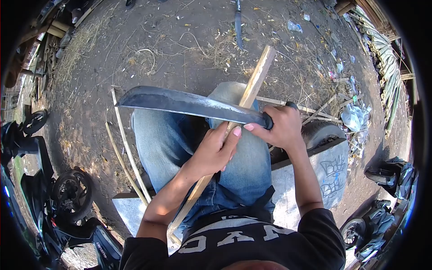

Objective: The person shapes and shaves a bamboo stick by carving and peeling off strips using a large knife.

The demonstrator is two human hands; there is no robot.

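A long wooden stick (258,77) slants across my lap, from beside my waist up past my knee. My left hand (217,150) is closed around it near its middle. In my right hand (282,127) is the dark handle of a machete, with the thumb laid along the base of the blade. The broad machete blade (180,101) points left and lies across the stick just above my left hand. Whether its edge bites into the wood cannot be made out.
I sit on a grey slab (310,173) with scribbles on it. Thin strips (127,139) lean at its left. Another blade (238,27) lies on the dirt ahead. Motorbikes (72,193) stand left and right; bamboo poles (387,67) and plastic litter (355,118) are at the right.
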